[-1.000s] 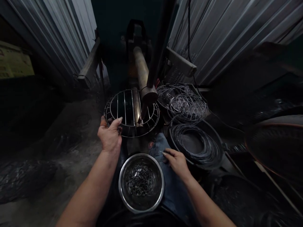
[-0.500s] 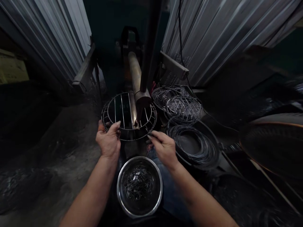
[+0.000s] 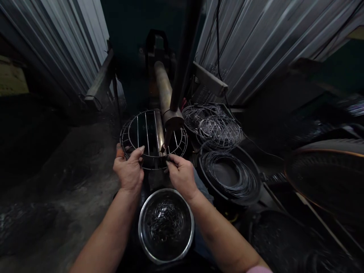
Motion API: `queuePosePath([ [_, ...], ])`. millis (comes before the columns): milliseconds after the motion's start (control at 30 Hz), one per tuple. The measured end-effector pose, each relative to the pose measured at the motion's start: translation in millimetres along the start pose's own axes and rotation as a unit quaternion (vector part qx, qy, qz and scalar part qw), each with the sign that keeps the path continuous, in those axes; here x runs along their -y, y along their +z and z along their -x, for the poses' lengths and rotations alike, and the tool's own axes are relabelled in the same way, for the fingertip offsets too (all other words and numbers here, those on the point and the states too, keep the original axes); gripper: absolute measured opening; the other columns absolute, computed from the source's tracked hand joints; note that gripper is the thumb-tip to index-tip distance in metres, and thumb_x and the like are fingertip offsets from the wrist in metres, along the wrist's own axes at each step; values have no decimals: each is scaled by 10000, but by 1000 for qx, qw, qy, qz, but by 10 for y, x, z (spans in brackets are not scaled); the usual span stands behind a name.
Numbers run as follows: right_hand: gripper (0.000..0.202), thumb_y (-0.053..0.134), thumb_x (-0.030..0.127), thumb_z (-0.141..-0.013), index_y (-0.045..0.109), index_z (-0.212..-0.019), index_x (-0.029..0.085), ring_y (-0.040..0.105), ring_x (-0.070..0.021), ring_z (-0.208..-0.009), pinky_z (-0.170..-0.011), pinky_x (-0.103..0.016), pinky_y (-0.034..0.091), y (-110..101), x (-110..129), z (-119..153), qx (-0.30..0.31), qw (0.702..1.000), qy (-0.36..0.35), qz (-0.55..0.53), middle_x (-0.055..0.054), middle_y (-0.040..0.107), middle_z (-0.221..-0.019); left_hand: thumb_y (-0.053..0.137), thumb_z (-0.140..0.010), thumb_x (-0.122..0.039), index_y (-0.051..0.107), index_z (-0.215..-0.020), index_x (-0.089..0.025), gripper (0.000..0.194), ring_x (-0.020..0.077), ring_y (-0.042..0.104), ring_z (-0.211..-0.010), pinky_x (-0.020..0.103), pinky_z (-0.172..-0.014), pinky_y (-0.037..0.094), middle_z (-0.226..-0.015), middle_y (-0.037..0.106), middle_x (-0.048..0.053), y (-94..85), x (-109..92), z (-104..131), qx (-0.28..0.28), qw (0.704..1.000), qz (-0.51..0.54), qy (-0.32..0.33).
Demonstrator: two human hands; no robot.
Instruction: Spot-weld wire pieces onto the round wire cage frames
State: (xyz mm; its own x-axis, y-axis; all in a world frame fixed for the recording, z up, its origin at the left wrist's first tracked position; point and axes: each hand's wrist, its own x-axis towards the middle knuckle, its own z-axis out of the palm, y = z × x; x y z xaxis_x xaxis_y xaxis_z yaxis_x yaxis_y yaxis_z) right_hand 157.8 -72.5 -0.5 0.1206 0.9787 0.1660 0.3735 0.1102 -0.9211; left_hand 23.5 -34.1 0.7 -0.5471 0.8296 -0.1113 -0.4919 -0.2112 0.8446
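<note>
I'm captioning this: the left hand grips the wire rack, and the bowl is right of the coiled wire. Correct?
No: the head view shows the bowl left of the coiled wire. The left hand does grip the wire rack.

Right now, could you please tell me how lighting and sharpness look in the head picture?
Head view: dim light overall, with the floor at left mostly in shadow; head view: bright glints on the rim of the steel bowl; head view: outer edges look stretched and soft, while the left hand and wire rack are fairly clear.
</note>
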Motion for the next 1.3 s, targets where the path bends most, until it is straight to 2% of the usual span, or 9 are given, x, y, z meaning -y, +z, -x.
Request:
queuePosePath([
  [100,207,536,295,-830,703,-783,183,634,-171,-682,-625,-257,516,99,14,-14,-26,999,19,-25,-24,671,-682,821,-483,-193,581,-909,-192,488,53,481,-561,189,-458,320,-809,519,-47,13,-8,6,-1,1000,5,-4],
  [267,223,572,340,-822,705,-894,176,636,-158,-625,-540,-244,514,221,-97,54,-80,991,43,-99,-21,681,-698,818,-469,-173,590,-946,-197,529,48,484,-565,182,-454,319,-841,523,-42,30,-46,11,-16,1000,8,-5],
  [400,203,603,351,-802,676,-839,164,619,-136,-528,-471,-232,503,249,-135,98,-88,977,57,-184,0,648,-646,824,-470,-168,588,-950,-199,535,47,488,-562,179,-448,317,-830,517,-43,12,-25,-12,-8,1000,14,-12],
  [500,201,616,359,-791,664,-822,166,627,-133,-521,-458,-225,509,247,-122,89,-87,973,62,-204,2,644,-651,827,-471,-169,587,-945,-198,532,52,493,-559,183,-441,312,-823,524,-42,-2,5,-45,-3,1000,19,-12],
  [700,200,600,355,-808,662,-842,169,634,-140,-521,-467,-236,524,262,-160,46,-99,978,51,-176,-7,646,-675,827,-477,-174,561,-906,-195,505,52,485,-533,180,-429,306,-783,526,-47,10,8,-84,6,1000,13,-24],
  [933,215,585,363,-832,679,-871,174,678,-167,-633,-596,-263,568,262,-212,29,-104,987,34,-115,-32,697,-736,824,-480,-173,553,-875,-197,479,48,460,-528,182,-426,289,-759,525,-55,14,-11,-97,8,999,14,-31],
  [1167,203,594,344,-818,690,-855,169,659,-156,-581,-563,-258,557,266,-189,8,-109,986,26,-120,-33,709,-759,824,-464,-186,536,-843,-188,476,44,443,-512,186,-420,271,-727,497,-68,26,-3,-125,4,999,12,-33],
  [1300,203,600,350,-810,694,-842,173,661,-159,-596,-559,-247,548,279,-193,-16,-118,985,29,-120,-23,705,-727,815,-454,-185,518,-832,-184,481,42,438,-502,184,-421,281,-721,486,-72,62,-21,-136,-16,999,-1,-42],
])
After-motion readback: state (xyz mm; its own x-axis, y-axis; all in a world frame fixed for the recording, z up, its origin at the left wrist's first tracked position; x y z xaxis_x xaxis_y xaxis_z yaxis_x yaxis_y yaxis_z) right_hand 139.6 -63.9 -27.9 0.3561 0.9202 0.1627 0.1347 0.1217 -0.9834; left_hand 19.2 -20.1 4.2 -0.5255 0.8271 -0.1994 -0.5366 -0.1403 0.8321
